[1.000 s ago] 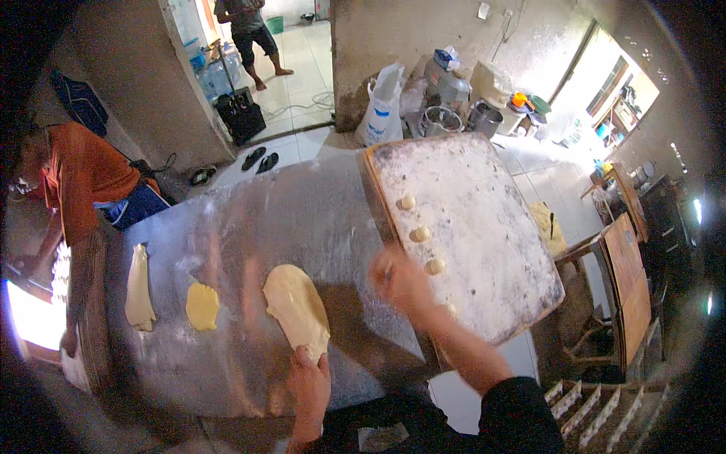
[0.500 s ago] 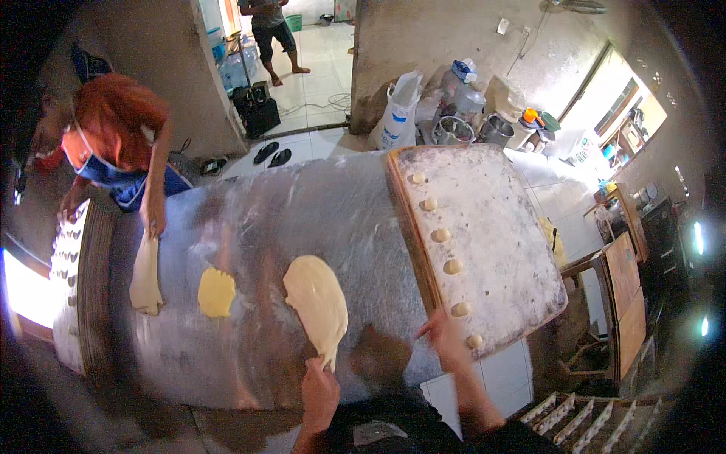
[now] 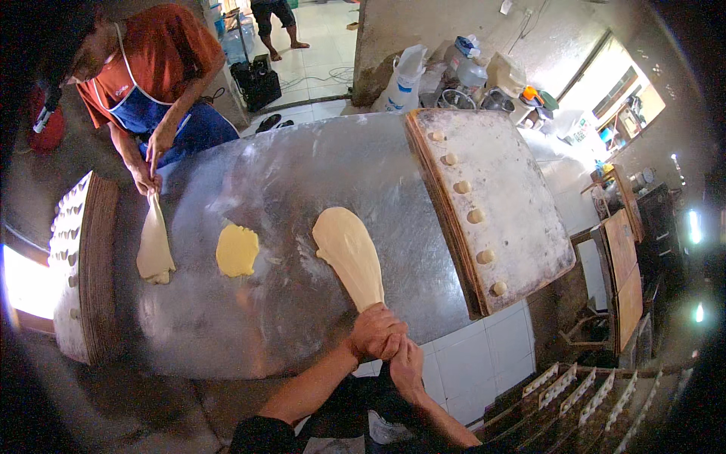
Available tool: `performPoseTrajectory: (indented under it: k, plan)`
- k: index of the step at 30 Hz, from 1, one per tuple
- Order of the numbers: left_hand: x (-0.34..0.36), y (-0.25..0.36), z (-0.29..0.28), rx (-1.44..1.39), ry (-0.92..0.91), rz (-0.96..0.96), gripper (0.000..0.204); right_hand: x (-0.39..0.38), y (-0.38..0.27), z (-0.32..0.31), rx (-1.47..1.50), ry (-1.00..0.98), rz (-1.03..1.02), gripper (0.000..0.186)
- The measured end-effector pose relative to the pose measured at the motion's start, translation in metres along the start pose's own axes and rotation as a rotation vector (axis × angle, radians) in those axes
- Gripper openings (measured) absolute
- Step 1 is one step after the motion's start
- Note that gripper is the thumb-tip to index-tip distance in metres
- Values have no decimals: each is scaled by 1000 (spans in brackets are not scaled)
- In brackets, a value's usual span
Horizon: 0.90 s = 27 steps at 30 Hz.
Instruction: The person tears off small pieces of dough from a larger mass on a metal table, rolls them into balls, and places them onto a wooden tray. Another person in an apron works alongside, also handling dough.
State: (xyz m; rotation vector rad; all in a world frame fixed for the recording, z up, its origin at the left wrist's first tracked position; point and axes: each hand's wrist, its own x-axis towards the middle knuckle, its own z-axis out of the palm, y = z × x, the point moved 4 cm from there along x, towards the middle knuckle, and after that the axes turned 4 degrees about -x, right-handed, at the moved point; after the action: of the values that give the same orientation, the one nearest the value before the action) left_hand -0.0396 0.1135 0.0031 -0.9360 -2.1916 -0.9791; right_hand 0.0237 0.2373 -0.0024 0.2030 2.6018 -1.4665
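A long pale dough sheet [image 3: 349, 253] lies on the metal table, broad at the far end and narrowing toward me. My left hand [image 3: 376, 331] is closed around its narrow near end. Pressed against that hand is my right hand [image 3: 407, 371], its fingers closed; whatever they grip is hidden. To the right, a row of small dough balls, one of them this ball [image 3: 475, 216], sits along the left side of a floury board [image 3: 522, 197]. A flattened yellow piece [image 3: 237, 250], its kind unclear, rests left of the dough sheet.
Across the metal table [image 3: 280, 325], a co-worker in an orange shirt [image 3: 170, 45] and blue apron holds another dough strip [image 3: 155, 242]. Stacked boards [image 3: 98, 272] with dough pieces stand at the left end. A slatted rack [image 3: 582, 401] is at lower right. Pots and a white sack [image 3: 404, 79] line the wall.
My right hand has come from the board's edge to meet my left. The dough's near end is now gathered in my left fist. The co-worker has brought both hands together on their strip.
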Motion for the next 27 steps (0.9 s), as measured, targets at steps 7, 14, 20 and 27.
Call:
performPoseTrajectory:
  k: [7,14,20,27]
  plan:
    - [-11,-21,-29,53,-309,-224,17,-2,-38,-56,-629,-55,-419,32]
    - [49,25,-92,103,-128,-307,23,148,-58,21,-950,234,-427,63]
    - [4,18,-45,6,-277,-730,32,46,17,-45,-361,-207,-445,28]
    - [35,7,-11,-293,-290,-853,52,73,-54,-25,-177,220,-283,35]
